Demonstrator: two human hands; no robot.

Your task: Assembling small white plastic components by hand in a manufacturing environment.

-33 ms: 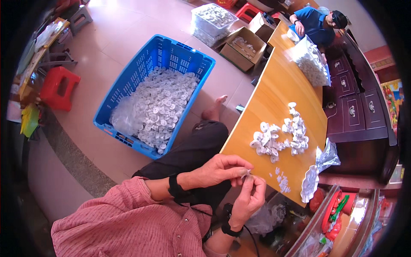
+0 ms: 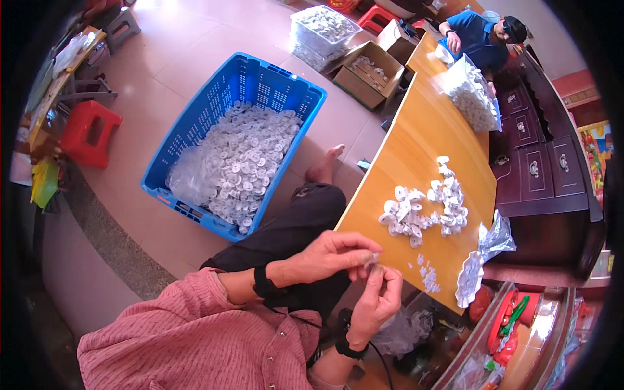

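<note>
At the near corner of the wooden bench (image 2: 422, 149), left hand (image 2: 331, 252) and right hand (image 2: 380, 300) pinch one small white plastic piece (image 2: 372, 261) together, the loose pile (image 2: 426, 208) within easy reach.

Open brown cardboard box (image 2: 368, 73) on floor beside table; clear plastic bag (image 2: 472, 95) of white pieces on tabletop.

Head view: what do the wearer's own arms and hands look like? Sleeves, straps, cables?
Both hands, left hand and right hand, are bare, with no gloves. The left arm wears a pink ribbed sleeve pushed up the forearm. Each wrist carries a black band: left band, right band. A thin black cable runs from the right band.
</note>
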